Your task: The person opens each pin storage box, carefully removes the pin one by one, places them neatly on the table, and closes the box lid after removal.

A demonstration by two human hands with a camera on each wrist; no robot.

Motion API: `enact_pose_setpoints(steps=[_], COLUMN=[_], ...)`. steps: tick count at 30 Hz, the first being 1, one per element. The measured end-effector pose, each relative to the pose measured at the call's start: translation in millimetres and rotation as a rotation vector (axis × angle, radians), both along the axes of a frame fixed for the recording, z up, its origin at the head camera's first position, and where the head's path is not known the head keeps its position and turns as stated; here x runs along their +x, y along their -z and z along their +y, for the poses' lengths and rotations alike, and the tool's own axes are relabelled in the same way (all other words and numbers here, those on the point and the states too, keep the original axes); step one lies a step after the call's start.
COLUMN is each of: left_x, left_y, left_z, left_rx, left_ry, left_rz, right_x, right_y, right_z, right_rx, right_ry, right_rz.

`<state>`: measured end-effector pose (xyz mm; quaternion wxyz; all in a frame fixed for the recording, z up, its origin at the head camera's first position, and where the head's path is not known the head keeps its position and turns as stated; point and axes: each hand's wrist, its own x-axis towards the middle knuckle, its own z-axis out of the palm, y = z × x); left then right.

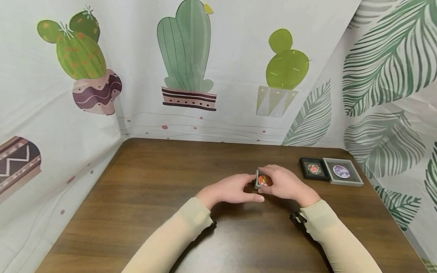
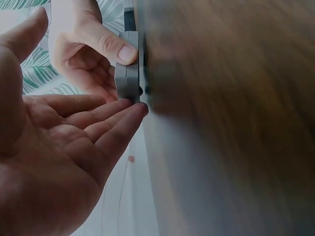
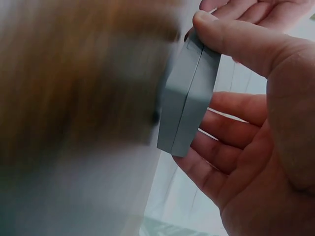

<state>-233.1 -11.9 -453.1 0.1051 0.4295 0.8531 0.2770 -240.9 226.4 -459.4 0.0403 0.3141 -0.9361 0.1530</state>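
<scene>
A small grey display case (image 1: 257,183) with a round red-orange disc (image 1: 264,180) inside is low over the brown tabletop, near the middle. My right hand (image 1: 284,182) grips it, thumb on the near edge and fingers at the far side. In the right wrist view the case (image 3: 189,93) appears edge-on, a thin seam running round its side. From the left, my left hand (image 1: 233,189) reaches in with its fingers extended and thumb apart. Its fingertips are right at the far edge of the case (image 2: 128,78) in the left wrist view.
To the right on the brown table (image 1: 153,174), a black case (image 1: 312,176) with a dark patterned disc lies beside a larger grey case (image 1: 355,182) holding a purple and white disc. Cloth printed with cacti and leaves (image 1: 239,125) hangs behind the table.
</scene>
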Motion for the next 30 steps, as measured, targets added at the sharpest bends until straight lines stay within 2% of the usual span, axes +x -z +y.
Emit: enact_pose_setpoints(steps=[9,15,19,24,30], left_x=[13.5,19.5,23.9,34.4,49.7], left_y=[-3.8,-4.6,-5.4,-7.3,-9.3], left_z=[-23.6,-38.3,-50.1,-65.7,-79.6], left_rx=[-0.055,-0.064,-0.057,-0.087,-0.151], left_ry=[-0.028,-0.043,-0.036,-0.039,-0.046], left_rz=[0.043,0.102,0.114,0.111,0.158], right_x=[11.8,19.6,26.1,35.0,44.1], right_y=[-1.0,-0.2,0.6,-1.1,-4.1], right_z=[-22.8,-38.1,-48.1,-61.0,-75.3], right_rx=[-0.013,-0.007,-0.015,-0.015,0.000], right_ry=[-0.019,-0.055,-0.075,-0.083,-0.105], right_rz=[-0.015,0.001,0.017,-0.003,-0.008])
